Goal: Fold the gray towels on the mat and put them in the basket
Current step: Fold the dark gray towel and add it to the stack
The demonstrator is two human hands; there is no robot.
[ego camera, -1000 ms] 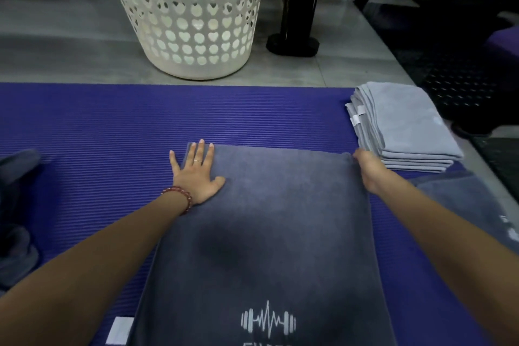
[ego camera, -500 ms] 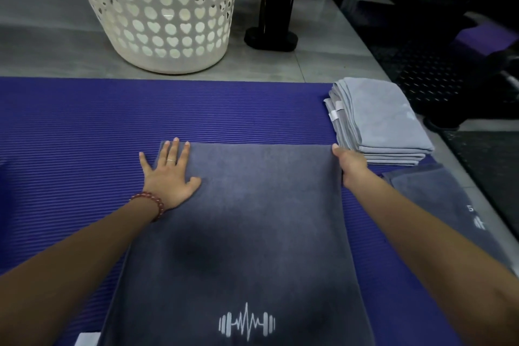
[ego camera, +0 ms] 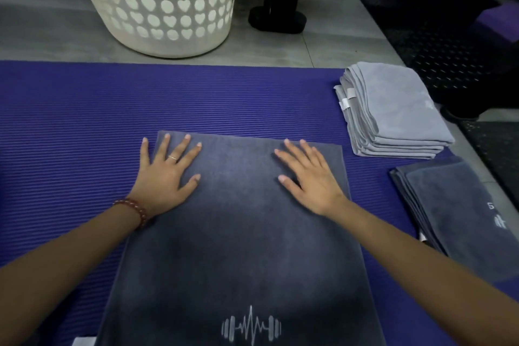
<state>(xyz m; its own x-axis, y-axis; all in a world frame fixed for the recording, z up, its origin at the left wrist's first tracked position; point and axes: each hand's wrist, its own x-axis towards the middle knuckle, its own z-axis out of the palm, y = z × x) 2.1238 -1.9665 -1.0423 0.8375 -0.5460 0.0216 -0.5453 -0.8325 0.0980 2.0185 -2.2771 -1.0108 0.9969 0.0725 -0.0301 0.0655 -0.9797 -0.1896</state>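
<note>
Both of my hands lie flat with fingers spread, holding nothing: my left hand (ego camera: 165, 177) presses the far left corner of the dark gray towel (ego camera: 238, 247), little finger spilling over its edge onto the purple mat (ego camera: 84, 109), and my right hand (ego camera: 311, 180) presses close to the far right corner. The towel lies in the middle of the mat, its white dumbbell logo (ego camera: 250, 327) at the near end, its far edge well short of the mat's far edge.

I take this step to be smoothing before the next fold. To do it well I should press with whole palms, not fingertips, and sweep from the centre out toward the towel's side edges, so trapped air and creases leave without dragging the top layer askew. The far corners look square; I'd check them before lifting.

A stack of light gray towels (ego camera: 393, 112) sits folded at the mat's far right corner, and another folded dark towel (ego camera: 455, 219) lies along the right edge, nearer me. The white basket (ego camera: 157, 3) stands on the floor just beyond the mat's far edge.
</note>
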